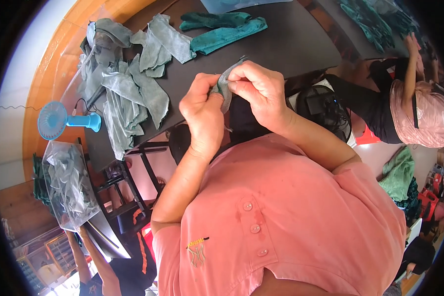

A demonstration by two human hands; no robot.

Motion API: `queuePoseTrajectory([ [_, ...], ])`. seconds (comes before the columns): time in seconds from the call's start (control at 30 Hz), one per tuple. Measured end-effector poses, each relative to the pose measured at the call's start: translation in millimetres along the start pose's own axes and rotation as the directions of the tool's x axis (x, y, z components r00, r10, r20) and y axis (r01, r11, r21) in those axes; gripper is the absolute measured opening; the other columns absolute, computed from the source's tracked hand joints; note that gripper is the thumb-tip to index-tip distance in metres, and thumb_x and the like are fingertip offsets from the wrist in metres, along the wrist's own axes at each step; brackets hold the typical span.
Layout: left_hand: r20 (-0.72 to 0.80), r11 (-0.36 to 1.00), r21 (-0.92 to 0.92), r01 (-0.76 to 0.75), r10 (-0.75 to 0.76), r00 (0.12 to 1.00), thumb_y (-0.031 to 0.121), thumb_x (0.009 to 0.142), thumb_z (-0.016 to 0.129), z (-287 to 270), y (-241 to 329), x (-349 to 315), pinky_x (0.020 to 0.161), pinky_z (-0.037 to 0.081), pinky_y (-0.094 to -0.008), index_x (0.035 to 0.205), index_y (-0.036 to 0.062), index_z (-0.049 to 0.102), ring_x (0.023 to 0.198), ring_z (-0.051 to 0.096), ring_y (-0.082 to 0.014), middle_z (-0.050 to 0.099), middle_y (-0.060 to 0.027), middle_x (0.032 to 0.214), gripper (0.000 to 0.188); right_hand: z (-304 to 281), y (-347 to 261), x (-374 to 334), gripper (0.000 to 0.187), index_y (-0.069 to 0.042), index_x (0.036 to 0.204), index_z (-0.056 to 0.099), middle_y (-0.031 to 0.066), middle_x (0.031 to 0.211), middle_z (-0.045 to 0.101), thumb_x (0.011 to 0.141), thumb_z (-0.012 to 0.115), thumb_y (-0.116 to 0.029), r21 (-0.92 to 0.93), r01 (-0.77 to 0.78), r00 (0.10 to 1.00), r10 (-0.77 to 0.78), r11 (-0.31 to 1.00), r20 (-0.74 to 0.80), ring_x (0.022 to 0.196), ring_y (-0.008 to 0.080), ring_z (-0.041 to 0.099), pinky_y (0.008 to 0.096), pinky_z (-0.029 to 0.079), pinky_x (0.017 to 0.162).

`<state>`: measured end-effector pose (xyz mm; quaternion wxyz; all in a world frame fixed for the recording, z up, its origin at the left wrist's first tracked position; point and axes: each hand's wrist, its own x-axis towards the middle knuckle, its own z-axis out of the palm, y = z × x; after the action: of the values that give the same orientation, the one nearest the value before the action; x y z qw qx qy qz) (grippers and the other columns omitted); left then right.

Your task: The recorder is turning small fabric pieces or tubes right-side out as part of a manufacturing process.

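Observation:
Near the table's front edge, both my hands pinch a small, narrow grey-green fabric piece [225, 88]. My left hand [203, 111] is closed on its lower left side, the thumb pressed against the bent fingers. Thumb and forefinger of my right hand [261, 91] grip its upper right side. A short darker end of the cloth sticks up past the right fingers, and much of the piece is hidden by both hands. Beyond them lie long dark teal velvet pieces [229, 35], shaped like gloves. Loose grey-green fabric pieces [126, 93] are heaped on the left of the table.
The dark table [301, 37] runs across the top. A blue hand fan [69, 121] is at far left, above a clear bag [71, 182] held by another person's arms [91, 246]. A black fan [323, 108] stands right; another person in a pink apron [419, 113] sits beyond.

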<state>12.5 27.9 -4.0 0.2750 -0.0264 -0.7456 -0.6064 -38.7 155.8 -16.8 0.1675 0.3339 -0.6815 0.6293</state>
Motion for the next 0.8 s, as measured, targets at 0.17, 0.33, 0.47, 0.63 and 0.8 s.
queuePoseTrajectory([
  [0.17, 0.013, 0.98, -0.083, 0.179, -0.179, 0.984, -0.012, 0.075, 0.052, -10.3, 0.6, -8.9, 0.057, 0.036, -0.0225, 0.082, -0.0006, 0.06, 0.064, 0.044, -0.0072, 0.051, 0.0005, 0.072, 0.015, -3.3, -1.7, -10.3, 0.006, 0.002, 0.082, 0.058, 0.0079, 0.072, 0.058, 0.08, 0.062, 0.005, 0.088, -0.073, 0.997, 0.07, 0.993, 0.035, 0.06, 0.0138, 0.053, 0.0262, 0.042, 0.056],
  [0.33, -0.014, 0.989, 0.134, -0.058, 0.061, 0.998, -0.013, 0.076, 0.05, -9.2, -14.6, -10.3, 0.058, 0.038, -0.0235, 0.086, -0.0009, 0.059, 0.066, 0.046, -0.007, 0.054, 0.0009, 0.078, 0.018, -3.3, -9.3, -15.6, 0.004, 0.003, 0.082, 0.058, 0.0066, 0.071, 0.057, 0.081, 0.059, 0.006, 0.053, -0.032, 0.998, 0.029, 0.998, 0.064, 0.061, 0.0108, 0.051, 0.0243, 0.041, 0.056],
  [0.47, 0.103, 0.978, -0.152, 0.142, -0.128, 0.986, -0.016, 0.073, 0.05, -2.0, -4.2, -8.5, 0.059, 0.041, -0.0259, 0.093, -0.0003, 0.061, 0.069, 0.049, -0.0111, 0.053, -0.0034, 0.079, 0.028, 1.4, -3.7, -15.6, 0.007, 0.0, 0.08, 0.058, 0.0104, 0.072, 0.059, 0.078, 0.064, 0.002, 0.103, -0.031, 0.999, 0.028, 0.994, 0.028, 0.059, 0.0199, 0.057, 0.0289, 0.045, 0.055],
  [0.63, 0.297, 0.997, 0.058, 0.047, -0.062, 0.953, -0.015, 0.073, 0.047, -11.3, -4.8, -8.1, 0.056, 0.04, -0.0252, 0.087, -0.0027, 0.062, 0.068, 0.048, -0.0092, 0.057, -0.0054, 0.081, 0.024, -6.0, -11.1, -9.2, 0.01, -0.004, 0.074, 0.056, 0.008, 0.066, 0.057, 0.073, 0.065, 0.0, -0.037, 0.073, 0.992, -0.068, 0.997, 0.108, 0.053, 0.0234, 0.056, 0.0322, 0.043, 0.049],
  [0.8, 0.189, 0.986, 0.022, 0.167, -0.168, 0.967, -0.016, 0.07, 0.052, -6.3, 1.9, -12.2, 0.058, 0.042, -0.0237, 0.086, -0.0019, 0.063, 0.067, 0.049, -0.0085, 0.058, -0.003, 0.076, 0.023, -8.3, -26.5, -17.7, 0.012, -0.004, 0.076, 0.053, 0.0077, 0.065, 0.05, 0.074, 0.063, 0.002, -0.154, 0.275, 0.95, -0.244, 0.949, 0.195, 0.05, 0.0245, 0.048, 0.0335, 0.036, 0.047],
])
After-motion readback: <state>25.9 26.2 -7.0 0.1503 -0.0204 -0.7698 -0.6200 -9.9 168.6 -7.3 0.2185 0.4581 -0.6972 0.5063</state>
